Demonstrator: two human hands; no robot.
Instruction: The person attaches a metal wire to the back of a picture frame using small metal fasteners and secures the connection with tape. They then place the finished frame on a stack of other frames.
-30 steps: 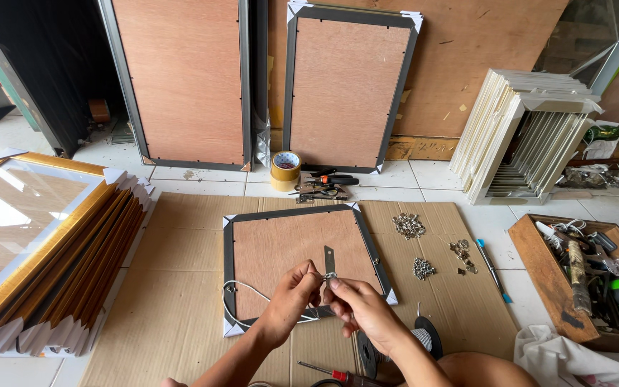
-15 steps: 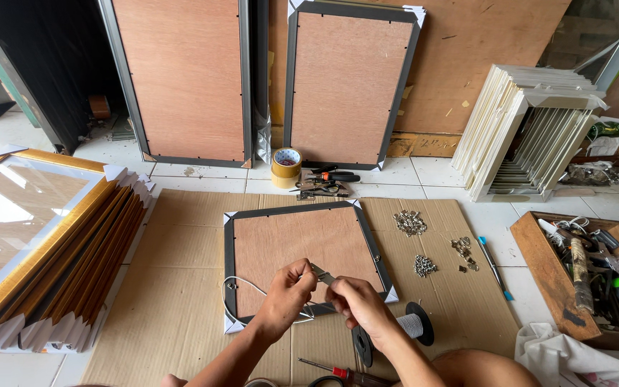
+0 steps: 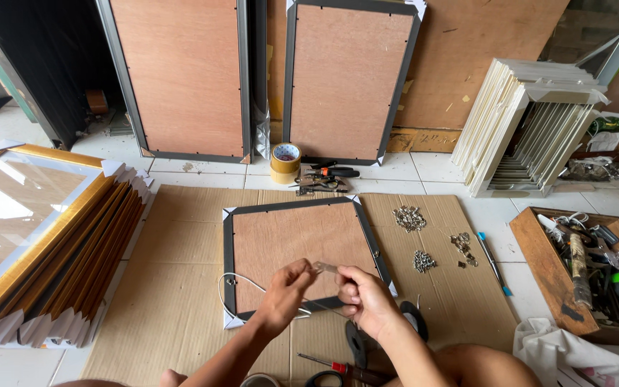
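A tiled floor point(image 3: 424, 175) with a sheet of brown cardboard point(image 3: 173, 287) spread on it is filling the view, and large framed boards point(image 3: 180, 72) are leaning against the wall at the back. Both hands are meeting over the near edge of a dark picture frame point(image 3: 299, 251) that is lying face down on the cardboard. The left hand point(image 3: 286, 290) and the right hand point(image 3: 368, 299) are both pinching one small, pale, shiny piece point(image 3: 324, 268) between their fingertips; it is sitting just above the two grips, between them, and it is too small to tell what it is exactly. A thin white wire point(image 3: 241, 282) is running from the left side of the frame toward the left grip.

Beyond the right grip, small heaps of metal hardware point(image 3: 410, 218) are lying on the cardboard, and a blue pen point(image 3: 494, 264) is lying farther right. A wooden box of tools point(image 3: 589, 269) is standing well to the right. Far ahead of the hands, a roll of brown tape point(image 3: 285, 162) is standing near some dark tools point(image 3: 327, 178). To the left of the left grip, a stack of gold frames point(image 3: 44, 244) is leaning. A red-handled screwdriver point(image 3: 331, 364) is lying close under the wrists.

The frame is showing a brown backing board and white corner protectors.
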